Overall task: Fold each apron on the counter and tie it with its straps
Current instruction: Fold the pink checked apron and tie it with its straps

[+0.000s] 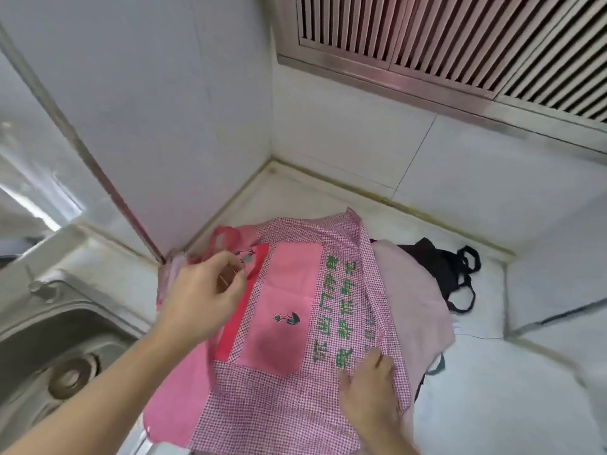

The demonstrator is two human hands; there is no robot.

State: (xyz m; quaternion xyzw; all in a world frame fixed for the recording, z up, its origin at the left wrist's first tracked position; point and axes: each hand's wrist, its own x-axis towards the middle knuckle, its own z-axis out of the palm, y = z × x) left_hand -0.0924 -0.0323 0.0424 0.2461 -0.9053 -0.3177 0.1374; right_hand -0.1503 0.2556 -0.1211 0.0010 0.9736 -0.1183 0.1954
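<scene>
Aprons lie heaped in the corner of the white surface [492, 405], right beside the steel sink [49, 339]; the pink checked apron [289, 405] is on top, spread fairly flat with its pink pocket [279, 316] and a column of green lettering [338, 307] facing up; my guess is it has been smoothed out so the first fold will come out straight. The left hand [203, 297] sits at the far left edge of the cloth with its fingers curled in, seemingly pinching the fabric or a strap near the red trim, though motion blur there keeps me from being sure just what it has hold of; the right hand [371, 385] lies on the near right part of the apron with fingers nearly straight, pressing down and gripping nothing, probably to pin the cloth while the other side is drawn over. Under the checked one a pale pink apron [414, 290] shows along the right; beyond it a black apron [437, 264] with looping black straps [466, 280] is bunched toward the wall; how many lie in the pile I cannot tell. The near hem of the checked apron runs off the bottom of the view; its own straps are mostly out of sight, save a red loop [223, 238] at the far left.
</scene>
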